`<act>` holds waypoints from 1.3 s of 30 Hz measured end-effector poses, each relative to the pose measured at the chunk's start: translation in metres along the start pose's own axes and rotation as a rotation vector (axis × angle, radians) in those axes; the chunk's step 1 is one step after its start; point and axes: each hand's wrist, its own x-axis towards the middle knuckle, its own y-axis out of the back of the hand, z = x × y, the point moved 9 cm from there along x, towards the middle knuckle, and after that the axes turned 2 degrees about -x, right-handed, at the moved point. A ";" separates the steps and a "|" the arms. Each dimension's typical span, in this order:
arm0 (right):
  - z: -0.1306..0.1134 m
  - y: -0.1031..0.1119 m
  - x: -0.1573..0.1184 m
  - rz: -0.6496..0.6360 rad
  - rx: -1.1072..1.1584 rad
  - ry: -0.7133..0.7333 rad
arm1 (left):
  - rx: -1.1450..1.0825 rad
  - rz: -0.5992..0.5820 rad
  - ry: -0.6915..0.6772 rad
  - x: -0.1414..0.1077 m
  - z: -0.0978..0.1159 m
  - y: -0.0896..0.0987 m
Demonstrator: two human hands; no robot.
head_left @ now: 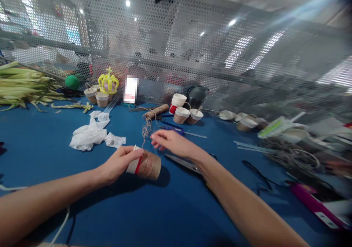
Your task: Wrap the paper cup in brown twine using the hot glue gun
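The left hand [117, 162] has its grip clamped on the twine-wrapped cup [150, 165], held sideways over the blue worktop [110, 214]. The right hand [173, 142] is beside the loose twine [146, 127]; whether its grip is closed cannot be determined. The twine spool [157, 111] lies beyond both hands. Scissors [184, 163] lie near the right hand.

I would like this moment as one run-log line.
left hand: holds tilted cup | right hand: near twine | scissors: on table, partly hidden

Bare forearms [233, 188] taper to slim wrists [103, 174] — left hand [120, 162] and right hand [173, 142] bare too, it seems through the blur.
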 end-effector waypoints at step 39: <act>-0.039 0.027 -0.017 0.201 -0.231 0.115 | -0.099 -0.091 -0.036 -0.005 0.001 -0.010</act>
